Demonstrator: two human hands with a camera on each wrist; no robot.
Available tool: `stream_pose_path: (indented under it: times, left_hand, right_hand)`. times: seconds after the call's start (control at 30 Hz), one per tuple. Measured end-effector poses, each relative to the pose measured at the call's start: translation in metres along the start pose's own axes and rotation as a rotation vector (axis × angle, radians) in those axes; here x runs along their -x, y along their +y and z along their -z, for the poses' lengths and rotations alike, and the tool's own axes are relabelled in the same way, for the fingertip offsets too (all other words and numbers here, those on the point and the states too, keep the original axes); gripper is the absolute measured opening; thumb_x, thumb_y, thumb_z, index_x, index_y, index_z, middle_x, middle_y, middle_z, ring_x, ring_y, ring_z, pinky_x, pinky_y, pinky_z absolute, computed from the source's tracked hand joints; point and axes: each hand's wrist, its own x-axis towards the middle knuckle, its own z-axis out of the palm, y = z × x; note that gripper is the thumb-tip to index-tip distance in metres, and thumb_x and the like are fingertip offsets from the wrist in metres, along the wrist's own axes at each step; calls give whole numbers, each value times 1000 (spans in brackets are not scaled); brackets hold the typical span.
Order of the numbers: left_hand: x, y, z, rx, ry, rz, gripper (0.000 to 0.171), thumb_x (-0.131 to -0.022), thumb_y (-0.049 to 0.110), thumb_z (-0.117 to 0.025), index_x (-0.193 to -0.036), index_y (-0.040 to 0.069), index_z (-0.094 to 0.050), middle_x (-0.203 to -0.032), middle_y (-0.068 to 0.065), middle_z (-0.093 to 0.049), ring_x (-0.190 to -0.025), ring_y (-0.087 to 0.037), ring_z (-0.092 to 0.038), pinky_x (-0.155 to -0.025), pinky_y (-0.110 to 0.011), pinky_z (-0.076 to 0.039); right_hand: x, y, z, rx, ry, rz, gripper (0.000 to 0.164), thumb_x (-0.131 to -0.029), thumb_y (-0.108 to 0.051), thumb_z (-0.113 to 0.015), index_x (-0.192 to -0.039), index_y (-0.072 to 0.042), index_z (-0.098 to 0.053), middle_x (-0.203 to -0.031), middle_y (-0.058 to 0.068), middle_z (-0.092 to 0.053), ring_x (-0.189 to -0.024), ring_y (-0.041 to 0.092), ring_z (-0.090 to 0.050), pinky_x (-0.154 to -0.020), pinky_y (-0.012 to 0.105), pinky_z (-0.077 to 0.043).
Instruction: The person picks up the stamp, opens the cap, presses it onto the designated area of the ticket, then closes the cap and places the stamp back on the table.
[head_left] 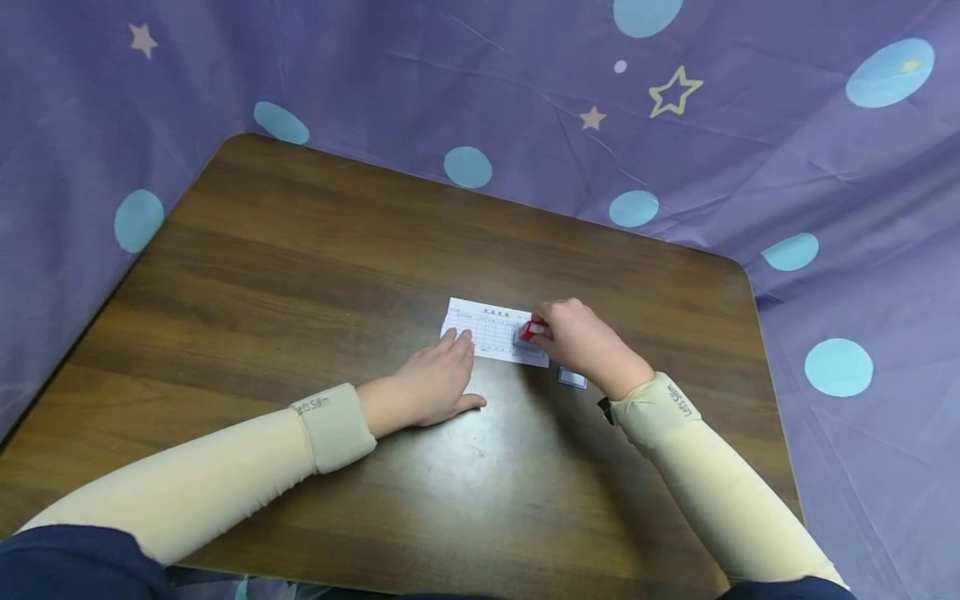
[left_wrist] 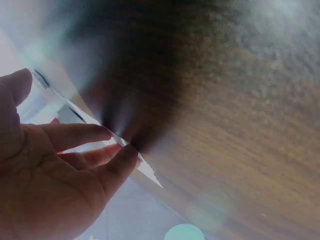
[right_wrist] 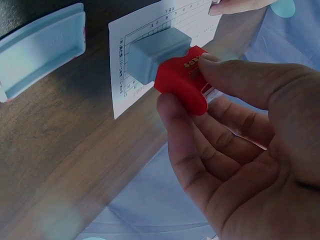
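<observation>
A printed paper form (head_left: 491, 335) with a ruled table lies on the brown wooden table. My left hand (head_left: 429, 382) rests at its left end, fingertips on the paper and thumb spread out to the side. In my right hand (head_left: 588, 340) is a rubber stamp (right_wrist: 182, 77) with a red handle and a blue-grey block, gripped between thumb and fingers. The block stands against the right part of the form, covering some of the printed lines. Just beside the form's lower right corner lies the stamp's shallow blue-grey cap (right_wrist: 47, 50), hollow side showing.
Brown wood grain of the tabletop (head_left: 300, 242) surrounds the form. A purple curtain (head_left: 525, 92) with blue dots and stars hangs along the table's back and sides.
</observation>
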Motion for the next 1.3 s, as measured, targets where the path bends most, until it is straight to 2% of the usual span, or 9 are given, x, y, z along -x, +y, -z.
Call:
stream_pose_path:
  times: [0.6, 0.87, 1.03, 1.3]
  left_hand:
    - [-2, -1, -1, -17, -6, -9, 86, -101, 57, -54, -143, -17, -45, -152, -35, -34, -140, -51, -33, -112, -51, -34]
    - [-2, -2, -1, -18, -17, -4, 86, -101, 57, -54, -144, -17, -43, -153, -35, -33, -141, -51, -32, -112, -51, -33]
    - [-2, -2, 0, -19, -5, -10, 85, -101, 56, -55, -143, -17, -44, -152, -36, -34, -140, -51, -32, -113, -50, -32]
    - [-1, -2, -3, -2, -11, -1, 85, -101, 56, -55, -144, -17, -43, -153, -35, -33, -141, -50, -32, -112, -51, -33]
  right_hand:
    - [1, -1, -2, -17, -15, -4, 11, -88, -8, -79, -90, -4, -70, -76, 2, -63, -66, 17, -58, -62, 32, -52]
    - [0, -5, -2, 36, -21, -47, 11, -89, -12, -80, -93, -6, -72, -78, 1, -64, -66, 18, -59, -63, 35, -52]
    - [-1, -6, -3, 67, -11, -80, 12, -88, -13, -81, -90, -9, -70, -77, 1, -63, -65, 20, -57, -61, 38, -51]
    - [-4, -5, -8, 55, -22, -81, 15, -87, -11, -81, -82, -10, -67, -73, 1, -60, -64, 21, -55, -60, 37, -48]
